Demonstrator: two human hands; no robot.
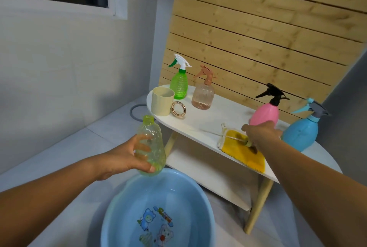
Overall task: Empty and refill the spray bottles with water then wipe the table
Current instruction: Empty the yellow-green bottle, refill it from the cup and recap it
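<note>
My left hand [127,157] grips a clear yellow-green spray bottle [152,147] with its top off, held nearly upright over the rim of a blue basin [119,203]. My right hand [262,130] reaches over the white table [198,121] and holds the bottle's spray head [249,143] down on a yellow cloth [244,155]; its thin dip tube [228,136] points left. On the table stand a green spray bottle [179,84], a peach one [203,96], a pink one [265,112] and a blue one [299,133].
A cream cup [161,100] and a gold ring [178,109] sit at the table's left end. The table has a lower shelf [206,175] and slanted wooden legs. A wooden slat wall stands behind it, and the basin rests on the tiled floor.
</note>
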